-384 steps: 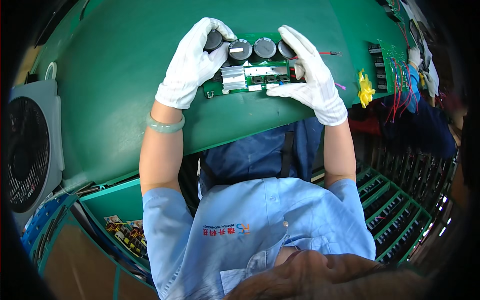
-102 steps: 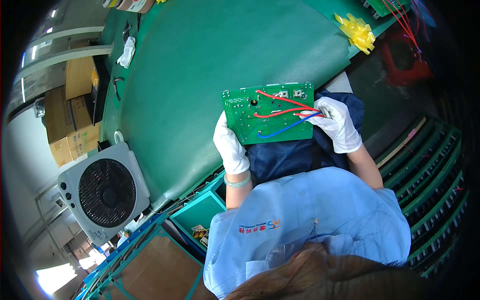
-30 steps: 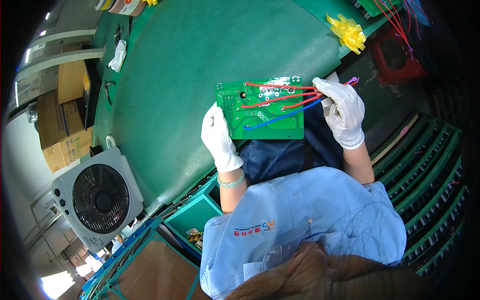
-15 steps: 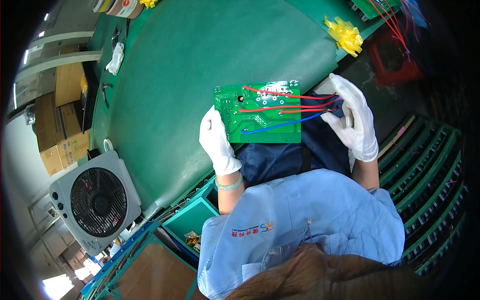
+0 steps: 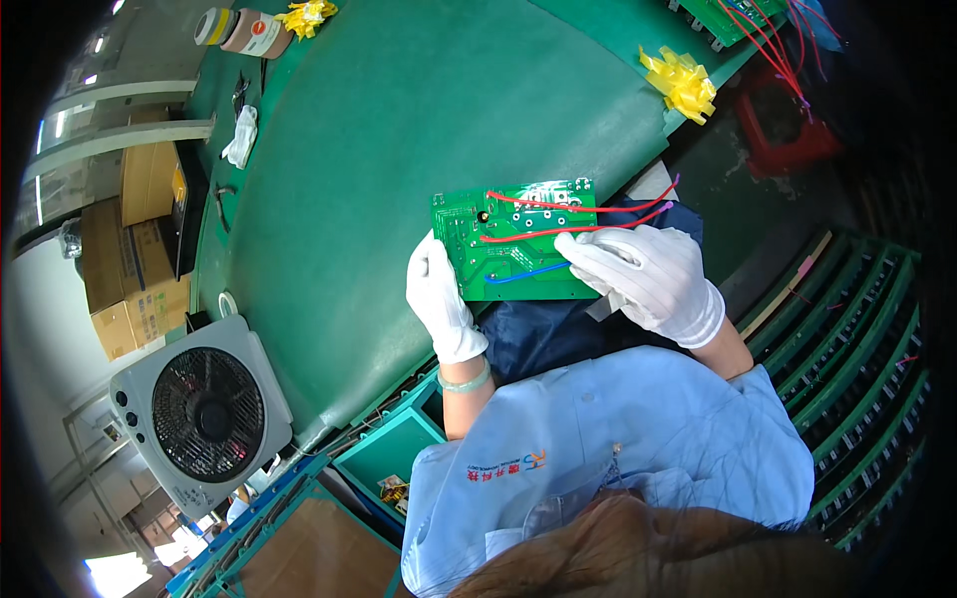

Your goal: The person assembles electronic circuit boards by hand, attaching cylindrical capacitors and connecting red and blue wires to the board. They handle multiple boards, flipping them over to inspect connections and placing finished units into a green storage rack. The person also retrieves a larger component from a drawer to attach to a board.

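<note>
A green circuit board [image 5: 528, 269] is held over my lap at the table's edge. My left hand [image 5: 439, 299], in a white glove, grips its left edge between thumb and fingers. Two red wires [image 5: 598, 207] run from the board out past its right edge, with purplish ends. A blue wire [image 5: 523, 274] leads from the lower left of the board into my right hand [image 5: 648, 279], also gloved in white. The fingers of that hand are closed low over the board's right part, around the blue wire; its far end is hidden.
A green mat [image 5: 399, 120] covers the table. Yellow ribbon bundles [image 5: 680, 85], a jar [image 5: 257, 35] and a white glove [image 5: 240, 137] lie about it. A grey fan [image 5: 204, 409] stands at left, a green slotted rack [image 5: 847, 369] at right. More wired boards [image 5: 723, 20] sit far right.
My right hand has moved left and down from the wire ends to over the board, its fingers now closed. The third red wire has disappeared beneath it. The board sits slightly lower.
</note>
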The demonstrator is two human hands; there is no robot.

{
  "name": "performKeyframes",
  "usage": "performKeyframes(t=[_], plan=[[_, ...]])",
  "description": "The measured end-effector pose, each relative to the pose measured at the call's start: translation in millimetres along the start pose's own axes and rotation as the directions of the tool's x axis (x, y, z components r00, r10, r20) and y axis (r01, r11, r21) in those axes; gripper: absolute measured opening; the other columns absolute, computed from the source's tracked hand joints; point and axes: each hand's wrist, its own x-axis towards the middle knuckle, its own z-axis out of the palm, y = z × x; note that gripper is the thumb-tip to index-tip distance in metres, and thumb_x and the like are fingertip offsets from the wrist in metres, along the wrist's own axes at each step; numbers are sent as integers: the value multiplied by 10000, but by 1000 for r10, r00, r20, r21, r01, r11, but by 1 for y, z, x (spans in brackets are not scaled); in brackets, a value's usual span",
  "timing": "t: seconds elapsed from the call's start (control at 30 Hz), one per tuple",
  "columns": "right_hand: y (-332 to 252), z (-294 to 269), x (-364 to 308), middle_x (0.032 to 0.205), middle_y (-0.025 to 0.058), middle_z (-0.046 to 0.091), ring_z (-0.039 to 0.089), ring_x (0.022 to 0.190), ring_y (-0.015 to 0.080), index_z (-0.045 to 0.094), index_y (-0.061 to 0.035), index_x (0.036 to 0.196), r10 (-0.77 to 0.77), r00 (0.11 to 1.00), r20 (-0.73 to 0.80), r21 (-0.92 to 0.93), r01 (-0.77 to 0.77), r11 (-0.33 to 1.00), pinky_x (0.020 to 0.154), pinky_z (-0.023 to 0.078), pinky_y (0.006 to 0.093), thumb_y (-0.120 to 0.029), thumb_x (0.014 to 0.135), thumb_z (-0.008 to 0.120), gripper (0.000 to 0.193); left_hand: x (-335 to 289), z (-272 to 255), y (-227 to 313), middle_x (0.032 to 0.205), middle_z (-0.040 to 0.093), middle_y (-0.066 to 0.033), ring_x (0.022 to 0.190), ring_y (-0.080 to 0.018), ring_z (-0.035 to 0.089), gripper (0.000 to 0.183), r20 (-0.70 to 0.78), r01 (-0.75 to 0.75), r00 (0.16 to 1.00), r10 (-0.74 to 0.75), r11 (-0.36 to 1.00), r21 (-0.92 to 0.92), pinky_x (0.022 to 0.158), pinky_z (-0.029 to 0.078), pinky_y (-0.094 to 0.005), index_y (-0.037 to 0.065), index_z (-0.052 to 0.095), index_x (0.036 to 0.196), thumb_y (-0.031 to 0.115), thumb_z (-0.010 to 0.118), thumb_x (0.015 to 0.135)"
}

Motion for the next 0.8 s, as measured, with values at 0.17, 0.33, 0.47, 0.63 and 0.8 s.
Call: performKeyframes(t=[0.17, 0.33, 0.47, 0.63, 0.8], plan=[[1, -3, -6, 803, 1, 632, 584, 620, 142, 718, -128, 1156, 1, 998, 68, -50, 3, 999, 492, 430, 282, -160, 768, 682, 391, -4, 1, 3, 1042, 692, -71, 862, -85, 612, 254, 17, 5, 1000, -5, 999, -33, 764, 502, -232, -58, 648, 1184, 101, 571, 1002], [4, -5, -15, 761, 1, 606, 569, 587, 143, 725, -125, 1100, -7, 994, 106, -37, 11, 999, 477, 401, 289, -161, 766, 727, 335, -5, -5, -2, 1052, 696, -85, 886, -95, 627, 254, 55, -21, 998, 24, 998, -59, 791, 509, -237, -68, 639, 1188, 98, 570, 1008], [6, -4, -19, 726, -2, 603, 570, 562, 156, 728, -126, 1056, 76, 992, 103, 80, -84, 993, 474, 401, 297, -129, 736, 780, 324, -6, -6, 2, 1069, 697, -97, 903, -98, 630, 257, 49, -1, 999, 2, 1000, -10, 809, 508, -240, -75, 638, 1191, 93, 559, 1013], [16, 10, -31, 671, 21, 596, 591, 564, 199, 719, -111, 928, 193, 978, 76, 265, -206, 942, 489, 443, 324, -154, 721, 835, 241, -6, -9, -5, 1080, 703, -125, 906, -125, 659, 263, 47, -75, 996, 74, 997, 21, 816, 534, -259, -77, 641, 1174, 119, 557, 1020], [18, 23, -49, 658, 52, 590, 584, 565, 228, 640, -82, 768, 396, 910, 121, 375, -411, 831, 514, 461, 337, -219, 696, 891, 295, -14, -19, -20, 1098, 700, -171, 947, -184, 676, 313, 137, -238, 960, 244, 969, -64, 874, 547, -311, -90, 612, 1194, 170, 530, 1039]])
